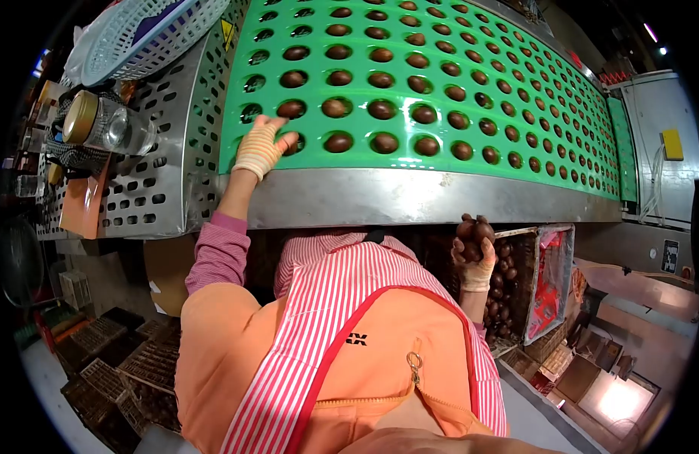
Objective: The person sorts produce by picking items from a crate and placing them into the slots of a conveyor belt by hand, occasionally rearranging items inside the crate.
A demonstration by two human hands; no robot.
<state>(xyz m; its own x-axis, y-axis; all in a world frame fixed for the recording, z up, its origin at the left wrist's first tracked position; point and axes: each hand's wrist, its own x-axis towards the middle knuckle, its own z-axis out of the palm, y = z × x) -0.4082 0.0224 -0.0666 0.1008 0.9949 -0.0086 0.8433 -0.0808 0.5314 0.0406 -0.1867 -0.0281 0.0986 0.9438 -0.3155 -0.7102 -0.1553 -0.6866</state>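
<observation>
My left hand (261,148), in a striped glove with bare fingertips, is over the near left corner of a green cupped sheet (357,160). Its fingers are apart, and the thumb partly covers a dark brown egg (295,144) in a cup; I cannot tell whether it touches. Another brown egg (292,109) sits just beyond the fingertips. Low on the right, my gloved right hand (474,266) is closed around several brown eggs (475,231), palm up. More brown eggs (499,291) fill a crate beside and below that hand.
A steel ledge (410,198) runs along the sheet's near side. To the left, a perforated metal surface (156,178) carries a lidded glass jar (99,125) and a pale blue basket (115,53). A red-lined crate (550,284) stands at right; several crates (99,340) are stacked lower left.
</observation>
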